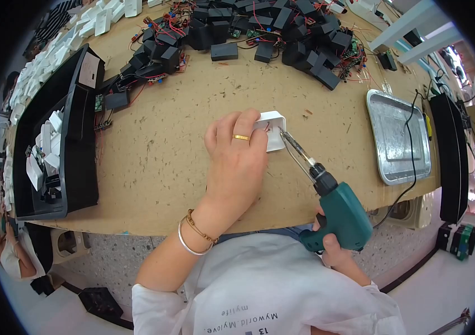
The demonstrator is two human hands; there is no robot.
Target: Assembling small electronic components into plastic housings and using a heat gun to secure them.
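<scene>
And there's the lettering, right down at the bottom of the view: dark print (242, 321) across the wearer's white T-shirt (248, 273), reading upside down from up here! Two lines of Latin letters, one longer, one shorter, sloping with the cloth, and just below them a pair of digits (263, 331) close to the lower edge. Over to the left now, a pale label (88, 71) on the black bin (81, 167), and any writing there is too small to make out!
</scene>
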